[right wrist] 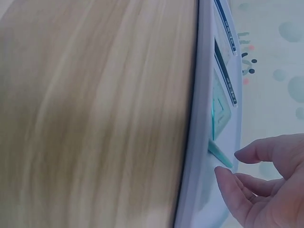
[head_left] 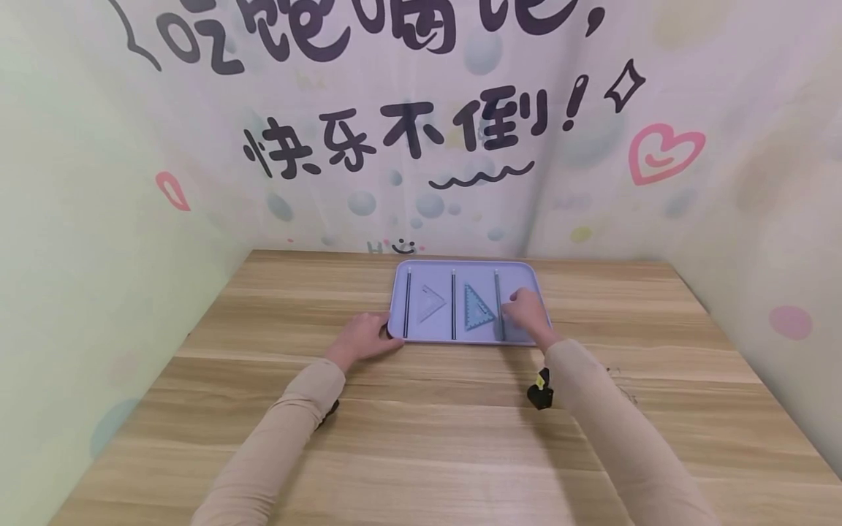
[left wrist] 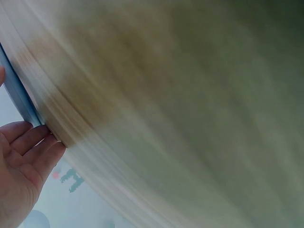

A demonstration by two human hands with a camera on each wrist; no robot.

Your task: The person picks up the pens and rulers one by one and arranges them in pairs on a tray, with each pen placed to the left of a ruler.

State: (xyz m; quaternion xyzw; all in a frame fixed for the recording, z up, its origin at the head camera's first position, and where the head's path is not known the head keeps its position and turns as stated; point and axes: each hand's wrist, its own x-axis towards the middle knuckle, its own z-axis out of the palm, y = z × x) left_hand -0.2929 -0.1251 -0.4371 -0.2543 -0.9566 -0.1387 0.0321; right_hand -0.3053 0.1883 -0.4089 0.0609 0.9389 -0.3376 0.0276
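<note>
The lavender tray [head_left: 430, 265] lies on the wooden table. My left hand [head_left: 360, 337] holds its near left corner, thumb at the front edge, fingers along the left side; the left wrist view shows those fingers [left wrist: 35, 149] at the rim. In the tray are two dark striped pencils, one at left [head_left: 407, 303] and one in the middle [head_left: 454, 307], a clear set square [head_left: 430, 302], a blue set square [head_left: 476, 308] and a grey-green pencil [head_left: 498, 303]. My right hand [head_left: 528, 314] hovers by that pencil [right wrist: 221, 154], thumb and index finger apart beside its end.
A small black object with a yellow patch [head_left: 541, 391] shows by my right sleeve. The wooden table [head_left: 421, 438] reaches back to a printed wall cloth [head_left: 395, 212] close behind the tray. Side walls rise at left and right.
</note>
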